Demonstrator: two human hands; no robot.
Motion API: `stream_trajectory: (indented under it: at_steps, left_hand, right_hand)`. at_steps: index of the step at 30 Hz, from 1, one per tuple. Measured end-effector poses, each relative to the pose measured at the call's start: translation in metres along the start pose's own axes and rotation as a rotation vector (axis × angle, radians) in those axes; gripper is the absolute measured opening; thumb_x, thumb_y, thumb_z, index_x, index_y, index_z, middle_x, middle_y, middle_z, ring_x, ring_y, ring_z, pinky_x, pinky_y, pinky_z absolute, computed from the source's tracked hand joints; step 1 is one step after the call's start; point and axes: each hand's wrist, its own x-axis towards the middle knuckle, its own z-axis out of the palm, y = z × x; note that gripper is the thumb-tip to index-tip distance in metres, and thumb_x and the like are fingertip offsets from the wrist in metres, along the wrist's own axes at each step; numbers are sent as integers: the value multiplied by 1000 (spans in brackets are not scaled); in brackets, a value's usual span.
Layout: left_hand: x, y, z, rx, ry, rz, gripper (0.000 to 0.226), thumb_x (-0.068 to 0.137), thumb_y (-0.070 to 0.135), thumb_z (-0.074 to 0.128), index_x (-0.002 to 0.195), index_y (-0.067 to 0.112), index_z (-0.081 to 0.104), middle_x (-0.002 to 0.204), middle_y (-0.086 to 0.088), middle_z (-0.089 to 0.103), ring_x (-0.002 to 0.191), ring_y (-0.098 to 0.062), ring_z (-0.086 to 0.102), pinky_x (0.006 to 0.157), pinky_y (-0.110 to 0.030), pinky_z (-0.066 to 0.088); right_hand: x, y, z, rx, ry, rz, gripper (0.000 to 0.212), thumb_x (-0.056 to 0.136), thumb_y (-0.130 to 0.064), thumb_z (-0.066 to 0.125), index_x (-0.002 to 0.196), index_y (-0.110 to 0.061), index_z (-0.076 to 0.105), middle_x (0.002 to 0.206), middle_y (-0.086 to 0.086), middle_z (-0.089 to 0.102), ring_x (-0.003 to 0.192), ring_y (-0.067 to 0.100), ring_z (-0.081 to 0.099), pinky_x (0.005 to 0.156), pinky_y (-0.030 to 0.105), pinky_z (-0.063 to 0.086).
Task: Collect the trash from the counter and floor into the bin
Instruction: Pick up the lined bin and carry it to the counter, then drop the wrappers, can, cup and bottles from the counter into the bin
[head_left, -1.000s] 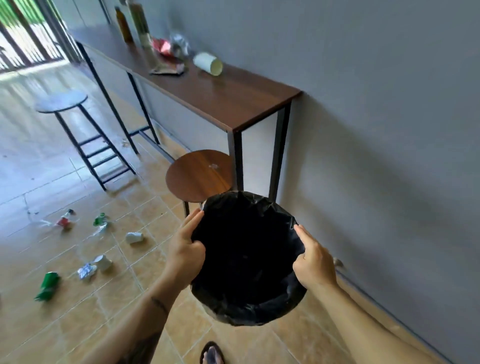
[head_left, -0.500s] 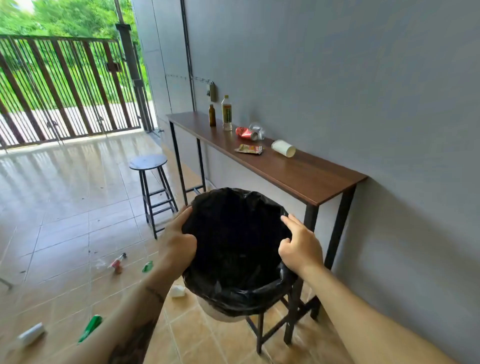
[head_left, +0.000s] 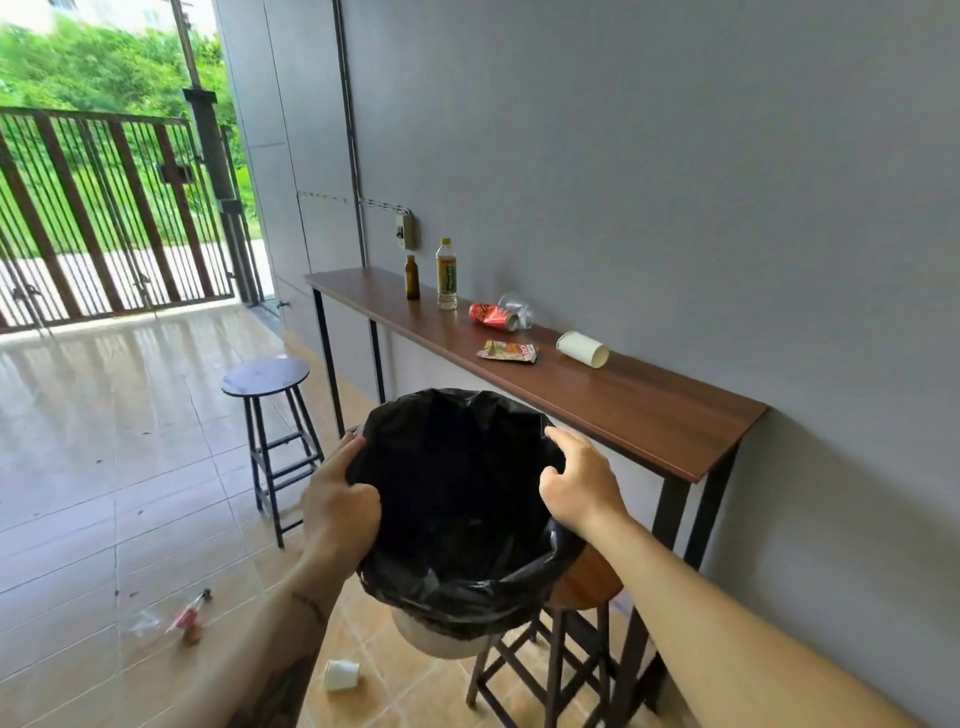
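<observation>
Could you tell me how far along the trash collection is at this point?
Nothing looks collected yet: no trash shows inside the bin. In hand: the left hand and right hand grip its rim and hold it up near the counter. Left on the counter: red can, wrapper, paper cup and two bottles. Left on the floor: a white cup and a red-labelled piece.

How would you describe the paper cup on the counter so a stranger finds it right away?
Follow the long wooden counter along the grey wall. Toward its near end, past the two upright bottles and the crushed red can, the paper cup lies on its side. It is the only plain white item there.
</observation>
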Motion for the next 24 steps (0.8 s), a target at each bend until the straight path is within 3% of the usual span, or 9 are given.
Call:
stream_trajectory:
  at_steps: [6,13,18,24]
  left_hand:
    - [50,-4,40,-30,49,-27,83,70,-15,36,135,31,61,127,6,63,115,-22,56,95,-36,52]
    - [114,-16,94,83,168,-90,82,69,-12,39,135,33,61,129,1,63,115,-28,55,103,-49,48]
    - [143,-23,121,127,256,-168,80,69,-12,42,134,30,62,126,-5,65,114,-33,54,101,-53,47]
    - [167,-32,146,131,279,-220,82,66,-10,41,133,34,62,125,-2,66,114,-32,56,100,-53,49]
  right_hand:
    - [83,27,7,-143,-86,-93,58,92,-19,52,149,-15,44,158,3,37,146,17,32,119,30,24]
    - [198,59,7,-176,-190,-180,56,91,-19,52,147,-15,46,156,4,41,141,25,38,118,36,27]
    - [274,73,-13,-341,-102,-319,59,89,-20,50,148,-19,44,155,0,41,134,27,41,114,40,33]
    - [336,106,-28,-632,30,-262,62,86,-24,54,146,-26,41,158,7,28,142,32,25,110,50,29]
